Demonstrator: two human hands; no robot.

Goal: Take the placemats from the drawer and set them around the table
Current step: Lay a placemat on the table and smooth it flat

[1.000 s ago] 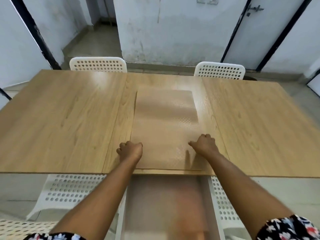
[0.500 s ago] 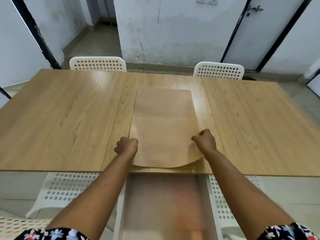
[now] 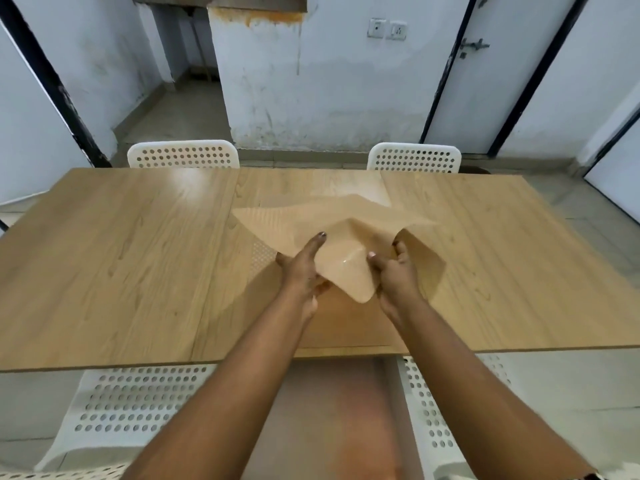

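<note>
Tan placemat (image 3: 304,225) in both hands (image 3: 349,271)

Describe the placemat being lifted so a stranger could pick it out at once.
Start at the long wooden table with two white perforated chairs behind its far edge. At the middle of the table, the left hand and right hand grip a thin tan placemat. Unlike the rigid tabletop, it is floppy, buckled and raised at its near corner.

Bright, even light; glare on the table (image 3: 180,188); wide-angle bending; blurred foreground.
</note>
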